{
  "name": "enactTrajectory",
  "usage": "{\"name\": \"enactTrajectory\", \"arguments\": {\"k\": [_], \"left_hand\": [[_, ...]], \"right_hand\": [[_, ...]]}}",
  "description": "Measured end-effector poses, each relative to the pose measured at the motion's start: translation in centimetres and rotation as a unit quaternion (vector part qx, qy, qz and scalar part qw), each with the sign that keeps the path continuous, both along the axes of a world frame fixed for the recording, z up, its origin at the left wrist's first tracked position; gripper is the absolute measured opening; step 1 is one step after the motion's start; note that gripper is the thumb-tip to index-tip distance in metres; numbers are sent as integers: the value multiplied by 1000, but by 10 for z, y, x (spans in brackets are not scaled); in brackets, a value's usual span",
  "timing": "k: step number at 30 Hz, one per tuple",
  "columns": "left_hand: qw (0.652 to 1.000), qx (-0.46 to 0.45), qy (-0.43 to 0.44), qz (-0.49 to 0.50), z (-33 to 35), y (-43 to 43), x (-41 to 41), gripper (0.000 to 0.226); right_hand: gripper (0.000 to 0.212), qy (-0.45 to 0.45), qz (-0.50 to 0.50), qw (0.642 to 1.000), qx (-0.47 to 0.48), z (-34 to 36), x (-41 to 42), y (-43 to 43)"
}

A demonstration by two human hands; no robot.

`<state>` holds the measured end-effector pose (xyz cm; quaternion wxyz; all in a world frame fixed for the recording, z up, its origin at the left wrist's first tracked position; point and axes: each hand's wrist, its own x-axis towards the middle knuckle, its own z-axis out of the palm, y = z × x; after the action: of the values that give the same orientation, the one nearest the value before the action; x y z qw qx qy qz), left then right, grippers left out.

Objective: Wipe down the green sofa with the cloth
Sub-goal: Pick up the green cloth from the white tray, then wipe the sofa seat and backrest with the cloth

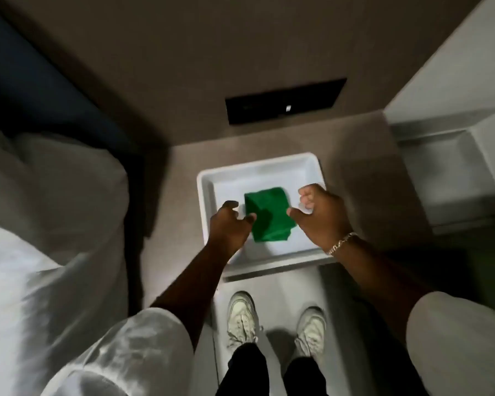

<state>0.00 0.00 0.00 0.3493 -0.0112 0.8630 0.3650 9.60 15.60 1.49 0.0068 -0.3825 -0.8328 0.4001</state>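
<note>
Dim carpeted floor held a white tray (206,181) with the folded green cloth (269,215) inside, soft and light, best pinched at its edges; left hand (229,224) spread touching it, right hand (320,212) curled beside it.

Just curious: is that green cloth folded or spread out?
Folded: the green cloth lies as a compact block inside the white tray, showing a crease.

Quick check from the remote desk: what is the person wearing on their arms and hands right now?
Both arms have loose white short sleeves that end above the elbow, leaving the forearms bare. The right hand has a gold-coloured chain bracelet at the wrist. The left hand wears nothing: no gloves, rings or watch visible.
</note>
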Motion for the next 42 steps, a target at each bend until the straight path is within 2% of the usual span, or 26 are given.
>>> {"name": "enactTrajectory", "arguments": {"k": [4, 7, 10, 13, 17, 19, 22, 24, 26, 28, 31, 34, 36, 39, 42], "left_hand": [[997, 23, -23, 75, -56, 22, 0, 68], [985, 61, -51, 151, -76, 28, -3, 54], [978, 98, -82, 166, -71, 28, -4, 39], [976, 146, -84, 138, -37, 26, 13, 26], [964, 203, -150, 79, 17, 8, 54, 28], [968, 185, -172, 6, 39, 5, 81, 30], [970, 153, -148, -116, 65, -9, 102, 38], [951, 143, -170, -213, 77, 6, 155, 43], [940, 136, -182, -255, 86, 4, 173, 47], [916, 134, -197, -321, 91, 20, 229, 46], [883, 130, -229, -389, 94, 46, 309, 40], [849, 110, -252, -452, 87, 72, 393, 38], [830, 86, -278, -476, 82, 85, 444, 38], [810, 49, -322, -489, 63, 99, 529, 38], [783, 18, -328, -528, 41, 103, 611, 36]], "right_hand": [[46, -41, -21, 999, -13, -61, -19, -11], [53, -30, -70, 996, -47, -86, -21, -16], [59, -6, -145, 982, -125, -82, -16, -15], [59, 32, -186, 968, -168, -55, 8, -19], [57, 61, -255, 946, -193, 6, 71, -35], [59, 77, -301, 929, -200, 39, 117, -46], [63, 107, -346, 901, -237, 70, 164, -71], [67, 117, -420, 870, -231, 91, 236, -83], [70, 123, -443, 851, -253, 94, 261, -96], [71, 142, -497, 816, -258, 100, 323, -105], [73, 181, -584, 745, -269, 95, 405, -113], [76, 254, -654, 644, -305, 80, 485, -117], [70, 300, -673, 592, -326, 70, 534, -119], [48, 322, -705, 547, -318, 57, 612, -124], [32, 306, -751, 527, -256, 45, 681, -133]]}}
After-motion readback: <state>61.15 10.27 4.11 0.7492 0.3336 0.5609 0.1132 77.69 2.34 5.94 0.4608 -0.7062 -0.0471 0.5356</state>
